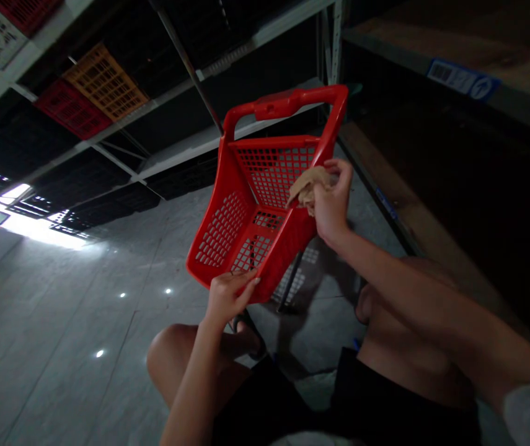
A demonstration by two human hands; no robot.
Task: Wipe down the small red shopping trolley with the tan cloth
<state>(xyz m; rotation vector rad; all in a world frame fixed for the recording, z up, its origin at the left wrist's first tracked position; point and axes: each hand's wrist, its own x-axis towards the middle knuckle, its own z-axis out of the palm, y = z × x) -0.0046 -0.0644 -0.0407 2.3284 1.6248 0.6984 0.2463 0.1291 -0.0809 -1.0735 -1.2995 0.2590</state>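
Note:
A red plastic shopping cart [276, 248] with grid sides and a raised handle stands in front of my knees. My left hand [231, 296] grips the near rim of its basket, thumb on the outside and fingers over the edge. On the right-hand rim, below the handle, my right hand [332, 201] holds a crumpled tan cloth [310, 186] against the red plastic. The fingers are curled round the cloth. Inside, the part of the basket that shows holds nothing I can make out.
Metal shelving with dark crates, an orange crate [105, 80] and a red crate [73, 108] runs along the left and back. A wooden shelf [460, 43] with a blue label stands close on the right. Grey floor [106, 310] spreads out at the left.

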